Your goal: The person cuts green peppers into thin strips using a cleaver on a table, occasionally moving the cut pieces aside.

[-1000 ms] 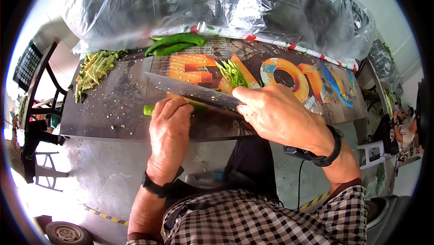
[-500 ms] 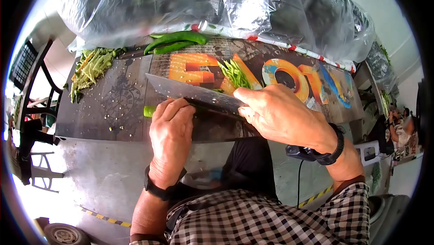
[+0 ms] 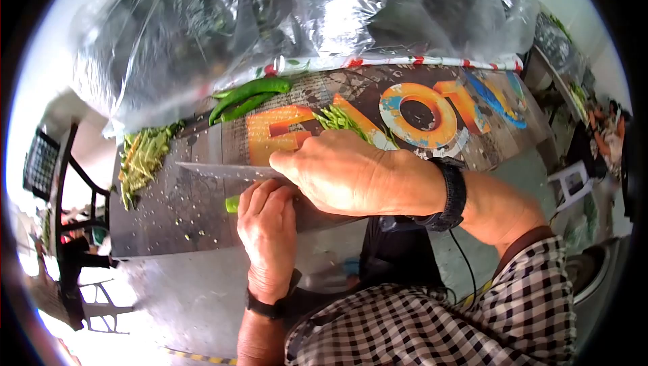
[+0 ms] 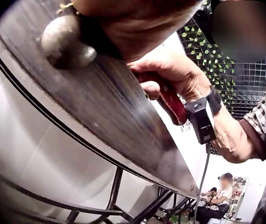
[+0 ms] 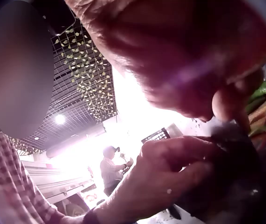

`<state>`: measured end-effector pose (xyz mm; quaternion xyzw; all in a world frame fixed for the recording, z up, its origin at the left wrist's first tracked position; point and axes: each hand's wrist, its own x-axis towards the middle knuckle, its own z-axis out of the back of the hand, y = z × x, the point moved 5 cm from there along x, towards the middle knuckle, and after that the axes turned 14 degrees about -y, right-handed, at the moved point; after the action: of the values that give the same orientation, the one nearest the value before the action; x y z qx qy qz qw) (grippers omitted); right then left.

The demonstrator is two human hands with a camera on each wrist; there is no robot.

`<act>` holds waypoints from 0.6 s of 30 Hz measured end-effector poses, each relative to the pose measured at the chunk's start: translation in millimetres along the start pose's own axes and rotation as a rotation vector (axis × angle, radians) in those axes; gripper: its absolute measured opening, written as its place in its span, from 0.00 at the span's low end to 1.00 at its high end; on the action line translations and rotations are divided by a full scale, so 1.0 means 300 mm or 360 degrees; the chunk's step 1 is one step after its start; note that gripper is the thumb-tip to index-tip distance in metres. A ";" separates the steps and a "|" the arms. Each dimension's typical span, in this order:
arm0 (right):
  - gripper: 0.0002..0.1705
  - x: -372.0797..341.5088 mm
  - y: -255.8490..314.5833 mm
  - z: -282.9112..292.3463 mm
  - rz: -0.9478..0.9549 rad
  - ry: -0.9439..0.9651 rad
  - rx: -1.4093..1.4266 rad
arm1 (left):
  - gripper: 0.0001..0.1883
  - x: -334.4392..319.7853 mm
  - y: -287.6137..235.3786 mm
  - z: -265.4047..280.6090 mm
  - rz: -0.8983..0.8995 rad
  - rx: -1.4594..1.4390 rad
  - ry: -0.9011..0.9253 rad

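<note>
My right hand (image 3: 351,171) grips a knife by its handle, which shows dark red (image 4: 172,103) in the left wrist view. The broad knife blade (image 3: 219,171), specked with seeds, points left across the table. Curled fingers of my left hand (image 3: 268,234) hold a green chili pepper (image 3: 232,204) near the table's front edge; only its left end shows. The blade lies just beyond the left fingertips, and the right hand hides the rest of the pepper. Behind the right hand lies a bunch of green pepper strips (image 3: 343,121).
Whole green chili peppers (image 3: 253,96) lie at the back. A heap of pale seedy pepper cores (image 3: 145,160) sits on the left, with seeds scattered nearby. Plastic sheeting (image 3: 290,21) covers a bulky load behind the table (image 3: 162,231). People sit in the background.
The right hand has moved left and toward the left hand, carrying the knife, whose blade now lies flatter across the view. The left hand keeps its hold on the pepper. The head view has shifted.
</note>
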<state>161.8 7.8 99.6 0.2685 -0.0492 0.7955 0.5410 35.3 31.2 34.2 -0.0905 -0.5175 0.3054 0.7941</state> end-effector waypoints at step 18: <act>0.05 -0.155 -0.049 0.122 -0.0350 0.0009 0.0239 | 0.08 -0.005 0.002 0.000 0.0015 0.0001 -0.0022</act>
<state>200.9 -38.4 105.2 0.3097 0.0419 0.7336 0.6035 34.6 30.8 32.9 -0.0904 -0.5225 0.3099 0.7892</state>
